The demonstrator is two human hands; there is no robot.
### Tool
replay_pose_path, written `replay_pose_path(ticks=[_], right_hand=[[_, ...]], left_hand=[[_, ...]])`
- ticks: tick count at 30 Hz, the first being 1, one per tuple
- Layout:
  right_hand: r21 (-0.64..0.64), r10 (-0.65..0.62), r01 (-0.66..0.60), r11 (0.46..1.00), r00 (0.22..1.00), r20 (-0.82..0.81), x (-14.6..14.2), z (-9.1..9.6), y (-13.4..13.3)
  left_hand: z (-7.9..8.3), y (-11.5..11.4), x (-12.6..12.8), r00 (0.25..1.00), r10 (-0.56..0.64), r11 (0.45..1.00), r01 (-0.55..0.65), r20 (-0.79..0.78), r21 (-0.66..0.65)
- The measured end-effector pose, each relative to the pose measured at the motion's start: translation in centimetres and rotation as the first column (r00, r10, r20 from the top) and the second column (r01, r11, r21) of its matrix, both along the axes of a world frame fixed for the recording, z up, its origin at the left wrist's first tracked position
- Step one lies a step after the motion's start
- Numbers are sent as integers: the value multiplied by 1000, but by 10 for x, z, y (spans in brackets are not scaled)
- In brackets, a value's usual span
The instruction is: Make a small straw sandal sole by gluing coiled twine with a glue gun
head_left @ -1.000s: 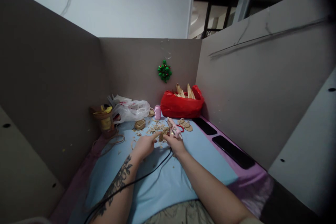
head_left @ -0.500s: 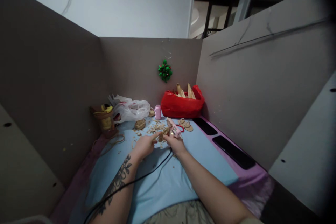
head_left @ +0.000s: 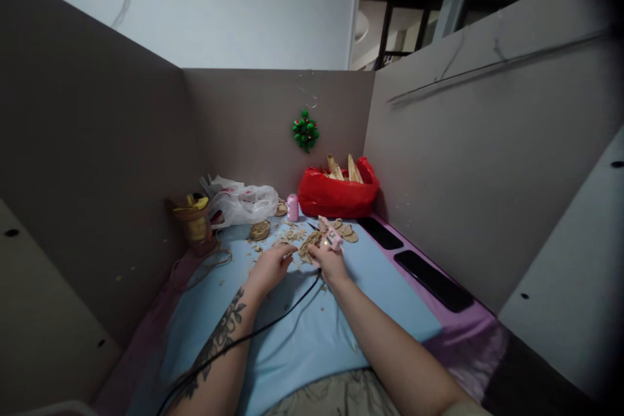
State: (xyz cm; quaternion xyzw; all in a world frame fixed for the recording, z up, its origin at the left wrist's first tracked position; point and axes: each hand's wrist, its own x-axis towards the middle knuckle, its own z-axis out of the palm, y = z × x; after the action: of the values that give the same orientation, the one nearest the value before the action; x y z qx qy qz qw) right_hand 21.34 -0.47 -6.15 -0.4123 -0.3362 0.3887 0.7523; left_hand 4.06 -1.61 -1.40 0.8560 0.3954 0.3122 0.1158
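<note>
My right hand (head_left: 332, 265) is closed around a pink glue gun (head_left: 333, 238) whose black cord (head_left: 292, 311) runs back under the hand and across my left forearm. A tan piece of dried husk work (head_left: 308, 249) sits at the same hand's thumb and fingers, partly covered by them. Just left of that piece, my left hand (head_left: 271, 269) has its fingers bent, with a gap between them and the thumb. Nothing shows in it. Husk scraps (head_left: 291, 234) lie beyond both hands, by a coiled tan braid (head_left: 260, 230).
A red bag (head_left: 336, 199) with dried husks stands at the back right, beside a pink thread spool (head_left: 292, 208). A white plastic bag (head_left: 248, 203) and a brown pot (head_left: 195, 227) are at left. Two black phones (head_left: 433, 279) lie along the right edge. Flat tan pieces (head_left: 348, 231) lie nearby.
My left fingers have drawn back from the husk piece, leaving a small gap. The glue gun, in my right hand, has shifted slightly right and turned.
</note>
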Motion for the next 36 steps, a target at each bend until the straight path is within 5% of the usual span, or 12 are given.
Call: replay_pose_path(ticks=[14, 24, 36], right_hand=[[-29, -12, 10, 1000, 997, -70, -5, 10, -6], [-116, -158, 134, 984, 961, -226, -16, 2, 0], [-116, -94, 61, 991, 947, -307, -31, -8, -3]], left_hand=[[0, -2, 8, 999, -33, 999, 33, 6, -6], [-12, -7, 25, 982, 56, 998, -63, 183, 31], [-14, -12, 30, 963, 177, 970, -206, 201, 131]])
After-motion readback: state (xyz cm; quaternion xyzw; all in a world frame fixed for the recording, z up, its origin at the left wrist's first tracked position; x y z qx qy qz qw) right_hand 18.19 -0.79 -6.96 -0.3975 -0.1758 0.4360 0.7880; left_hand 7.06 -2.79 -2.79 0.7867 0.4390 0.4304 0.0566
